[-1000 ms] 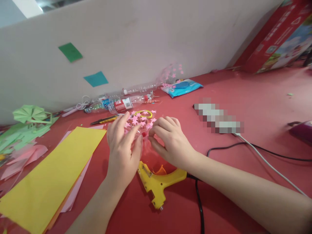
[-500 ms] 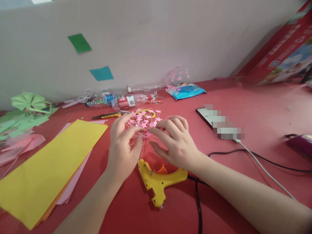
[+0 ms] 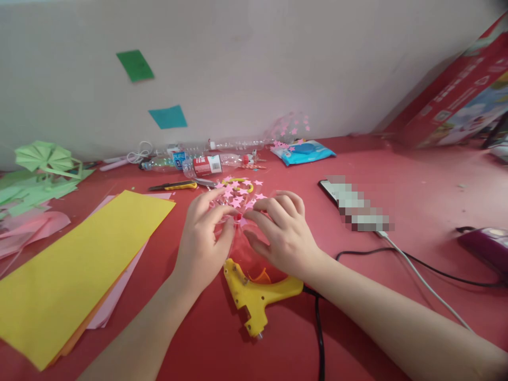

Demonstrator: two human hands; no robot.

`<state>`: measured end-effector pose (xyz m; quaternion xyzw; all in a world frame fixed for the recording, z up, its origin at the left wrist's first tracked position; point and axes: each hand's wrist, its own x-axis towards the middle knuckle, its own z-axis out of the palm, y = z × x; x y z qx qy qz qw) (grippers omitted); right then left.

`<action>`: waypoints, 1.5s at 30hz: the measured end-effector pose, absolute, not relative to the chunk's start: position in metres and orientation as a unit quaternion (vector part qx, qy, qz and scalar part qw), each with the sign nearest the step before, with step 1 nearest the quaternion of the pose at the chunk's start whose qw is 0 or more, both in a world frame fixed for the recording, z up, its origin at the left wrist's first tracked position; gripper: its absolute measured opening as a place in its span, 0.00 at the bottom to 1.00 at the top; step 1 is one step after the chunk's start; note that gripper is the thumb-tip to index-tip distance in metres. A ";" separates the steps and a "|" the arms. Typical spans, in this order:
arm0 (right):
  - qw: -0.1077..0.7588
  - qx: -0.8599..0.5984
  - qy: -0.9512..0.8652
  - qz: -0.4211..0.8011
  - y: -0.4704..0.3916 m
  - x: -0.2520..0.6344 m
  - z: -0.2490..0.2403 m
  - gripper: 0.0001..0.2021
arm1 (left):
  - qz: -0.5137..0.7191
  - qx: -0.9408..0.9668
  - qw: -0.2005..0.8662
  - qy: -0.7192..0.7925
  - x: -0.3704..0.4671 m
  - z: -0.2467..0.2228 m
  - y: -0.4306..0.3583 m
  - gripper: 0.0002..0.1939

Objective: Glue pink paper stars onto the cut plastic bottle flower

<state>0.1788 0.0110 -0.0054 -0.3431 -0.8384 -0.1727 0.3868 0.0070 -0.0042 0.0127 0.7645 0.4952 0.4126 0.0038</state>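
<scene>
Between my two hands sits a clear plastic piece, apparently cut from a bottle, covered with pink stars (image 3: 237, 202) and showing a small red spot at its centre. My left hand (image 3: 204, 233) grips its left side, thumb and index finger curled toward the red spot. From the right, my right hand (image 3: 283, 227) holds it with bent fingers, its index fingertip at the centre and its thumb lower down. Exactly what the fingertips press on is partly hidden. Just below my hands, a yellow glue gun (image 3: 254, 296) lies on the red table.
Yellow paper sheets (image 3: 91, 270) lie on the left, near green paper scraps (image 3: 39, 193). Behind are a utility knife (image 3: 174, 186), plastic bottles (image 3: 206, 165) and a blue wipes packet (image 3: 305, 152). A phone (image 3: 349, 203) with a cable (image 3: 420, 275) lies to the right.
The camera view has shifted slightly. My hands keep nearly the same hold on the star-covered plastic piece, and the red spot between the fingertips shows more clearly.
</scene>
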 end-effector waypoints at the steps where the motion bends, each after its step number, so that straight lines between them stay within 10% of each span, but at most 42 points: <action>1: 0.385 -0.344 -0.840 -0.169 0.011 0.178 -0.005 0.05 | 0.411 0.765 0.004 0.495 0.007 0.013 -0.004 0.07; 45: 0.430 -0.322 -0.829 -0.156 0.007 0.180 -0.001 0.03 | 0.489 0.740 -0.022 0.461 -0.002 0.021 -0.005 0.07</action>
